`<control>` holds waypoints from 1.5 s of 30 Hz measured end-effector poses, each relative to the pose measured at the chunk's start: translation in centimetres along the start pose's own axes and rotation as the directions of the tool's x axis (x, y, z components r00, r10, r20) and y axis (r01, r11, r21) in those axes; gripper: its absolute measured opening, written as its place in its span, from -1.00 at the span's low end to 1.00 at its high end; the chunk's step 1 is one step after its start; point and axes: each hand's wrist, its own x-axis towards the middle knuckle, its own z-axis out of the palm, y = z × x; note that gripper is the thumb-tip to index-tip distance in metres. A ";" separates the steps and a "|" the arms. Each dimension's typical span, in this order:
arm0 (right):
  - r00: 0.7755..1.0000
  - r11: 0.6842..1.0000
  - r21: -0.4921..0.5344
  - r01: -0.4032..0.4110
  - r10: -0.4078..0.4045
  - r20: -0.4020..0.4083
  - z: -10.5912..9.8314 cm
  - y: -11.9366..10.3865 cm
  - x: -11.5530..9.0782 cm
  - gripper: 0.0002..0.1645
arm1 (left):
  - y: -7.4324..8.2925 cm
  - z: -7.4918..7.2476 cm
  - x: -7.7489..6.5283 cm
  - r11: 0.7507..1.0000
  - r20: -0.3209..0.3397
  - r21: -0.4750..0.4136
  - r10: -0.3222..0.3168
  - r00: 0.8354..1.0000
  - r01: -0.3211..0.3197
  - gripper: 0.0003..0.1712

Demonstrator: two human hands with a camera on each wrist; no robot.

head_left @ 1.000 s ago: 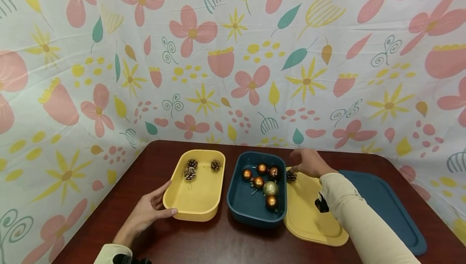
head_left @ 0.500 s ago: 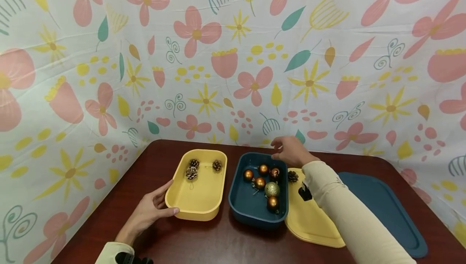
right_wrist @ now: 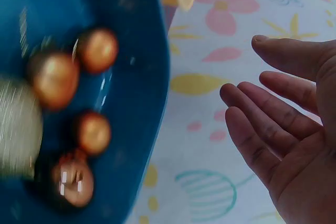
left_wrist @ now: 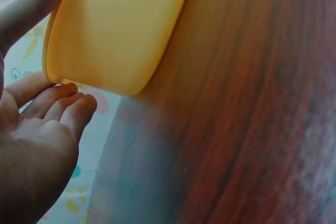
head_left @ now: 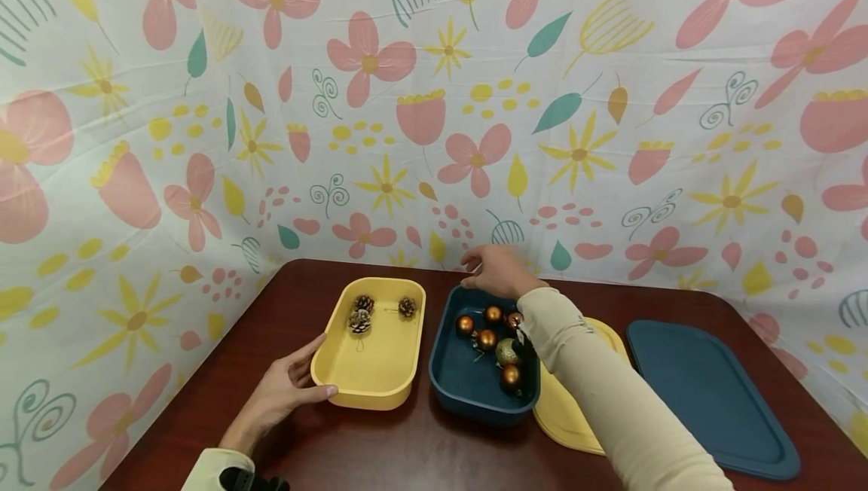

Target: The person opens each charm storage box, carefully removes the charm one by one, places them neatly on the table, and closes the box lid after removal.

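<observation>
My left hand (head_left: 280,393) holds the front left corner of a yellow box (head_left: 366,398), thumb at the front rim and fingers along the left side. Several small pinecones (head_left: 359,321) lie towards the box's far end. Over the far edge of a dark blue box (head_left: 468,406) is my right hand (head_left: 500,271). In the right wrist view its fingers (right_wrist: 252,135) are spread and hold nothing. Inside the blue box are several copper baubles (head_left: 485,340) and a gold glitter bauble (head_left: 505,352), partly behind my right wrist.
A yellow lid (head_left: 566,416) lies right of the blue box, partly hidden under my right sleeve (head_left: 597,378). Farther right lies a dark blue lid (head_left: 719,393). A flower-print cloth (head_left: 434,99) hangs behind the dark wooden table (head_left: 380,449).
My right hand has moved left, from the pinecone on the yellow lid to over the blue box's far edge. That pinecone is now hidden behind my arm. The left hand stays at its corner.
</observation>
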 end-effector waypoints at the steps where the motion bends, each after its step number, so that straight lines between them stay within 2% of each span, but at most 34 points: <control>1: 1.000 1.000 0.013 -0.004 0.004 0.001 0.2 -0.4 0.2 -0.52 | 0.0 0.0 0.1 1.000 0.000 0.001 -0.001 1.000 0.001 -0.01; 7: 1.000 0.995 0.098 0.017 -0.017 0.007 2.0 -3.1 1.7 -0.55 | 0.1 -0.1 0.1 1.000 -0.011 0.006 -0.001 1.000 0.001 -0.01; 16: 0.998 0.987 0.152 0.055 -0.060 0.027 4.3 -7.7 3.3 -0.59 | -0.1 0.3 -0.3 0.999 -0.006 0.023 0.032 0.999 -0.032 -0.01; 25: 0.997 0.985 0.167 0.045 -0.054 0.053 6.6 -10.1 4.2 -0.62 | -0.1 0.6 -0.4 1.000 -0.015 0.010 0.029 0.999 -0.029 0.00; 27: 0.997 0.988 0.147 0.036 -0.046 0.067 7.4 -10.5 4.5 -0.60 | -0.1 0.5 -0.5 1.000 -0.018 0.014 0.022 1.000 -0.022 -0.01; 32: 0.995 0.999 -0.002 0.032 -0.032 0.092 10.1 -12.5 4.8 -0.59 | -0.2 0.2 -1.5 0.999 -0.030 0.033 0.004 1.000 -0.003 -0.03; 36: 0.995 0.997 -0.075 -0.012 0.019 0.095 12.2 -13.7 5.1 -0.77 | -0.3 0.0 -2.0 0.999 -0.032 0.036 0.010 0.999 -0.009 -0.05; 40: 0.998 0.995 -0.092 -0.039 0.043 0.044 13.0 -13.8 5.1 -0.46 | -0.4 0.3 -1.4 0.999 -0.012 0.032 0.037 0.999 -0.037 -0.06; 45: 0.997 0.994 -0.082 -0.075 0.074 -0.017 13.5 -13.5 5.1 -0.39 | -0.2 0.5 -0.9 0.999 -0.012 0.030 0.038 0.999 -0.038 -0.03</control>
